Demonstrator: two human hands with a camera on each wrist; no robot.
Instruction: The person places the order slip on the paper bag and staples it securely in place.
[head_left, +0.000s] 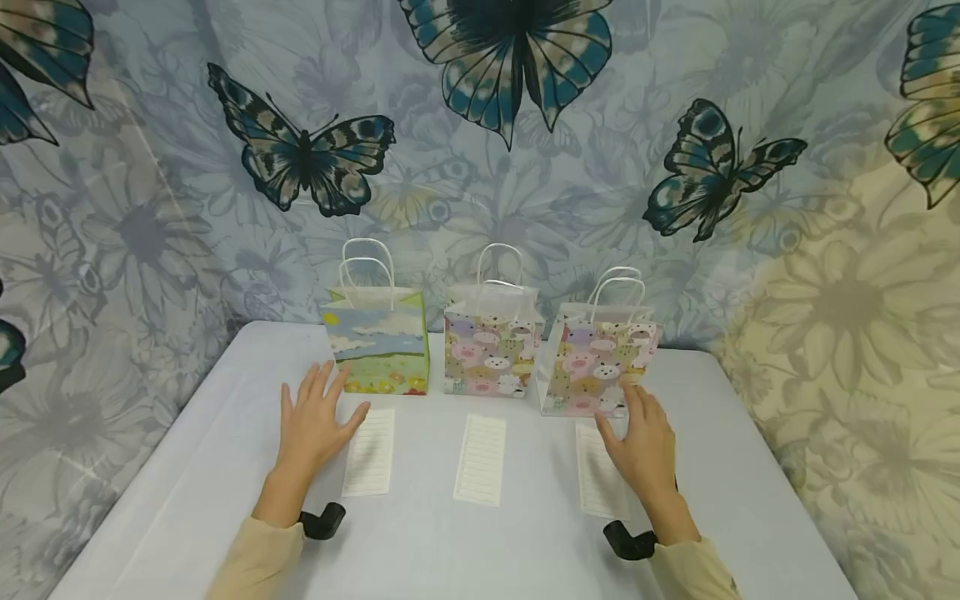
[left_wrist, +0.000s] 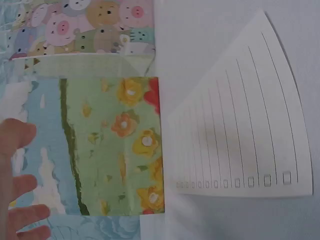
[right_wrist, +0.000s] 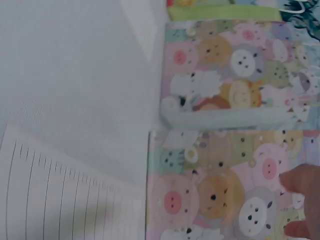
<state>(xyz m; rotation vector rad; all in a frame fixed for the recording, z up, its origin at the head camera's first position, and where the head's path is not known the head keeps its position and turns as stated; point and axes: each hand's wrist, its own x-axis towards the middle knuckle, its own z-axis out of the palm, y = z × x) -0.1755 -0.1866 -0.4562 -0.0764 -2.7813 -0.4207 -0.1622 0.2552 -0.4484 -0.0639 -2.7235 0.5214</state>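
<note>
Head view: left hand (head_left: pixel 311 429) spread, fingertips in front of the lower left corner of the landscape-print paper bag (head_left: pixel 382 350); contact cannot be told. Right hand (head_left: pixel 643 446) likewise spread, thumb apart from the fingers, at the lower front of the right animal-print paper bag (head_left: pixel 596 367); touch uncertain here too. Neither hand pinches anything. Middle animal-print paper bag (head_left: pixel 493 358) between the hands and farther off. All three stand upright, white handles raised. Flat on the counter (head_left: pixel 420 550): left lined slip (head_left: pixel 371 454) just right of the left hand, middle lined slip (head_left: pixel 480 460) between the hands, right lined slip (head_left: pixel 597 475) partly covered by the right hand.

Left wrist view: left fingers apart before the bag's sky print, no grip seen. Left lined slip lies on the person's side of the bag, small checkboxes (left_wrist: pixel 267 179) along one edge.

Right wrist view: two fingertips before the animal faces, nothing pinched; contact unclear, rest of the hand out of frame. Middle bag stands left of this hand.

Handling, my judgement: bags look light and easily dented, so light fingertip pressure low on the sides suits them better than a squeeze. Keep wrists raised above the slips; loose paper could drag.
</note>
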